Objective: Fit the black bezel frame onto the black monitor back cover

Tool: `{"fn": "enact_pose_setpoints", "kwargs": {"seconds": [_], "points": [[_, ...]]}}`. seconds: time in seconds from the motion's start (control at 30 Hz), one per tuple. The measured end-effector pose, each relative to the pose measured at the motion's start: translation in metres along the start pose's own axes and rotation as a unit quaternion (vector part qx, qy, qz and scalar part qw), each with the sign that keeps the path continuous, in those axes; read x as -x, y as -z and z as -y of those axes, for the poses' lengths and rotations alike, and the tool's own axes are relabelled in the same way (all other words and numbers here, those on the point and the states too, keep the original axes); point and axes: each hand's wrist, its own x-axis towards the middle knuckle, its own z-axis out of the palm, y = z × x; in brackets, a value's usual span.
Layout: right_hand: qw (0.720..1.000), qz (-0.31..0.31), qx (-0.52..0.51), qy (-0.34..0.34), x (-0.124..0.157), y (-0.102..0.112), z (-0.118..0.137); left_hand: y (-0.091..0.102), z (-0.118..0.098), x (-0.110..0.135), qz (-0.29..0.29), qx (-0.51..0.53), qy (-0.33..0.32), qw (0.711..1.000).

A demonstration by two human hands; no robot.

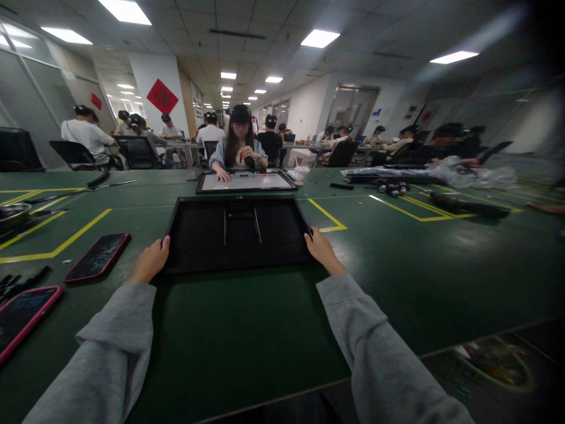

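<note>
A black rectangular panel (pixel 238 232), like the back of a monitor, lies flat on the green table (pixel 247 330) in front of me. My left hand (pixel 151 259) grips its near left corner, fingers curled over the edge. At the near right corner, my right hand (pixel 321 248) holds the edge the same way. Both arms wear grey sleeves. A recess with two thin bars shows in the panel's middle.
Two red-cased phones (pixel 97 257) (pixel 22 315) lie to my left. Across the table a person works on a white-faced panel (pixel 245 181). Yellow tape lines (pixel 66 241) mark the table. Dark parts and plastic wrap (pixel 441 176) lie far right; other people sit behind.
</note>
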Motion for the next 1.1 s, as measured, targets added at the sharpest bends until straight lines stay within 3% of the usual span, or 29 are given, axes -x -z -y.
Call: {"fn": "enact_pose_setpoints", "kwargs": {"seconds": [1.1], "points": [[1.000,-0.002,0.001,-0.003,-0.0038,-0.0054,-0.0037,0.0012,-0.0001,0.0010,0.003,0.001,-0.002,1.000]]}}
